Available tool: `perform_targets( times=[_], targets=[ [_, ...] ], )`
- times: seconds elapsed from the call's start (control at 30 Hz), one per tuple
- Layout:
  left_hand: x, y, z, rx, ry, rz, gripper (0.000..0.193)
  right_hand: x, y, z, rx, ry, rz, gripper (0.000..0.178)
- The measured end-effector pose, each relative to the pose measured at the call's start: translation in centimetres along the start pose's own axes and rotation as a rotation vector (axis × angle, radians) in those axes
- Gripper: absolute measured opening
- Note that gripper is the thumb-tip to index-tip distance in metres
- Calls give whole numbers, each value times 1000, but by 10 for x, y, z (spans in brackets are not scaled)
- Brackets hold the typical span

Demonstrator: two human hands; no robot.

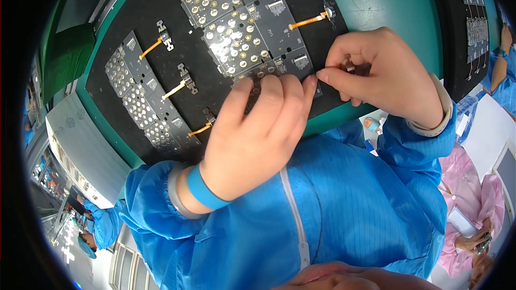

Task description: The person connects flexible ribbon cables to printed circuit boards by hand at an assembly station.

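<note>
My left hand (260, 118), a blue band round its wrist, lies over the near end of a dark circuit board panel (269, 37) dotted with round silver pads. Its fingers are stretched out and slightly apart, tips on the board, the index fingertip at the board's right edge. Close beside that fingertip, my right hand (376, 72) is closed in a pinch. A small dark metal part (350, 65), like those on the flex cables nearby, shows within its curled fingers. Whatever lies between the right thumb and index tips is hidden. Farther up, an orange flex cable (309, 22) joins the panel to a metal piece.
A second panel (141, 94) with orange flex cables lies left on the black mat (193, 53), over a green table (371, 16). A white box (80, 145) stands at the left. More panels (475, 27) lie far right, near another person's arm (501, 70). A person in pink (465, 182) is at the lower right.
</note>
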State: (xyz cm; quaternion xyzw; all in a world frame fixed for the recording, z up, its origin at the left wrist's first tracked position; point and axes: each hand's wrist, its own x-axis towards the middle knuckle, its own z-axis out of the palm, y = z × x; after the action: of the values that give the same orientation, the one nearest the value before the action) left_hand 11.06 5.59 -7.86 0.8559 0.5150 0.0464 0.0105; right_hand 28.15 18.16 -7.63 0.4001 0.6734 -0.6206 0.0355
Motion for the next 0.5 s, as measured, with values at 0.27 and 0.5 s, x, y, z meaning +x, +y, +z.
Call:
perform_targets(
  times=[0.27,0.5],
  targets=[
    [-22,-26,-15,-202,87,-221,45,-18,2,-17,36,334,-17,23],
    [-156,-70,-15,261,122,-1221,25,1,18,21,-72,672,-204,17]
  ],
)
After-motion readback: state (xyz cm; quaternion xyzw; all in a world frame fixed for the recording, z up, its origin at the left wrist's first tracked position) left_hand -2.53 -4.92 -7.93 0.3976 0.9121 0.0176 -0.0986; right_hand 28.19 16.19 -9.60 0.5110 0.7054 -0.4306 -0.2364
